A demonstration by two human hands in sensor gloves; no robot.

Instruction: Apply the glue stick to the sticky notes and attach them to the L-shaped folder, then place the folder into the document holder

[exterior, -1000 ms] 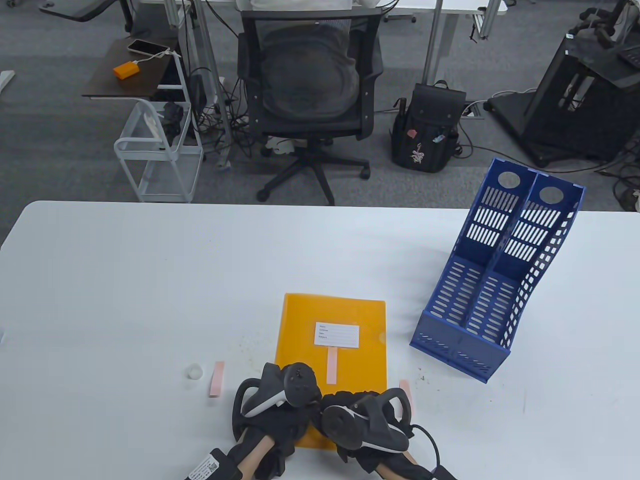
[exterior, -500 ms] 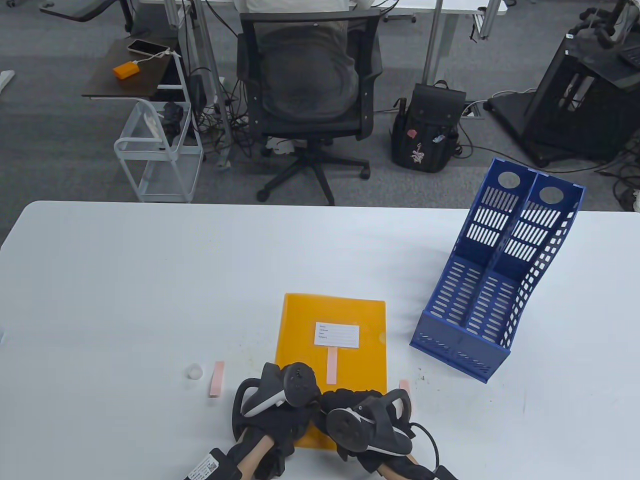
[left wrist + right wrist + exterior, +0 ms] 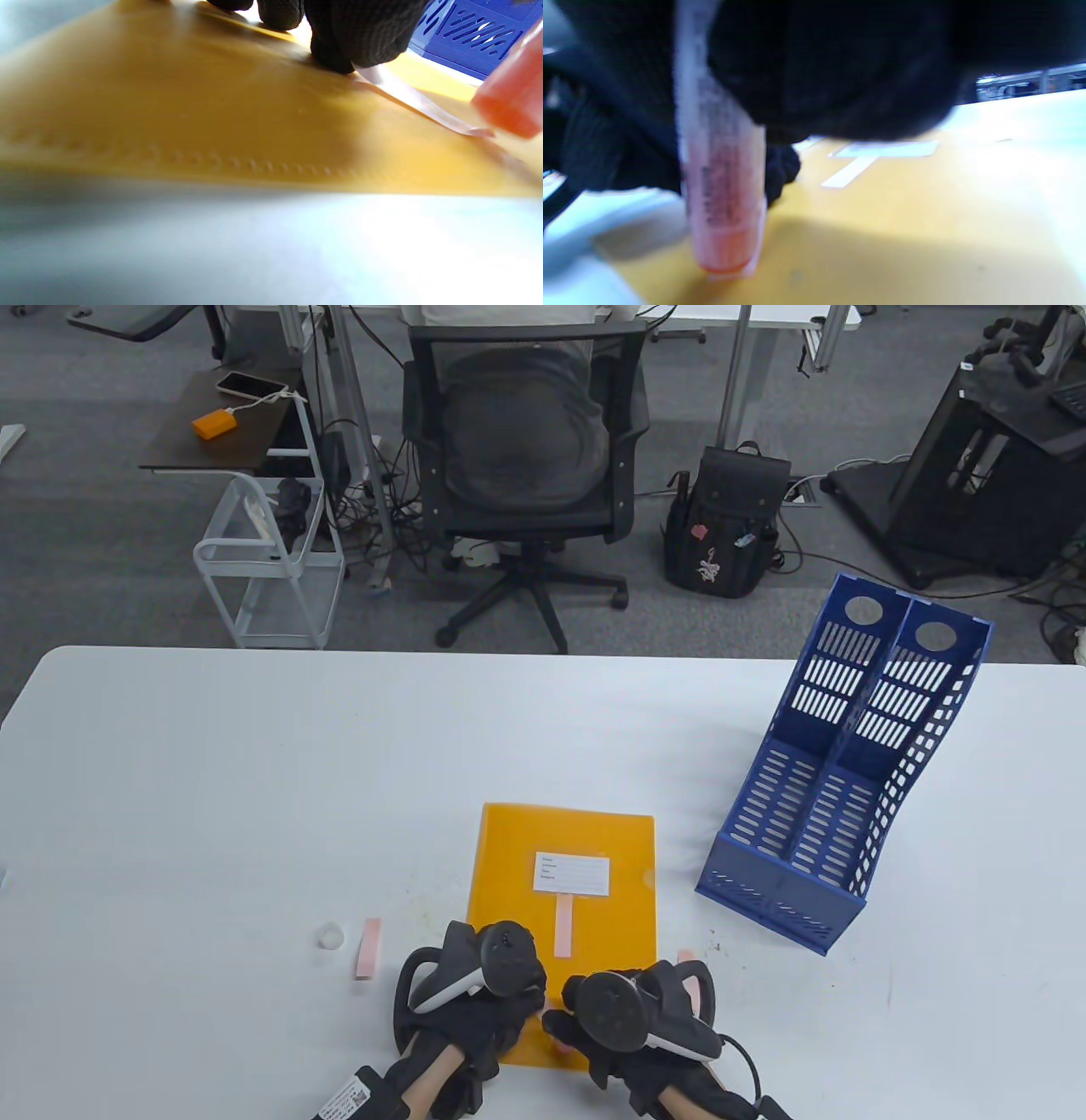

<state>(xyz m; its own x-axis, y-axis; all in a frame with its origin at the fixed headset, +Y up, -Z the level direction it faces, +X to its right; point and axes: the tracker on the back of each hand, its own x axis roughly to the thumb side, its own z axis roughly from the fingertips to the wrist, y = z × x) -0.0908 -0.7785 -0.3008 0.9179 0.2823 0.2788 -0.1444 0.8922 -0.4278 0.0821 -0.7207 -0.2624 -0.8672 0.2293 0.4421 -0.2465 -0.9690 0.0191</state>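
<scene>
The orange L-shaped folder [image 3: 594,836] lies flat near the table's front edge, with a white label and one pink sticky note [image 3: 562,926] stuck on it. My left hand [image 3: 524,994] presses the end of another pink sticky note [image 3: 418,103] onto the folder's near part with its fingertips [image 3: 335,55]. My right hand [image 3: 567,1027] grips the glue stick [image 3: 723,190] upright, its reddish tip down on that note. A loose pink note [image 3: 367,948] and the white glue cap [image 3: 329,936] lie left of the folder. The blue document holder [image 3: 848,780] stands to the right.
Another pink note [image 3: 689,969] peeks out beside my right hand. Beyond the table's far edge are an office chair [image 3: 526,458] with a person seated, a black backpack [image 3: 730,526] and a white wire trolley [image 3: 271,560].
My right hand has turned and shifted slightly right and forward with the glue stick. The left hand and the folder have stayed put.
</scene>
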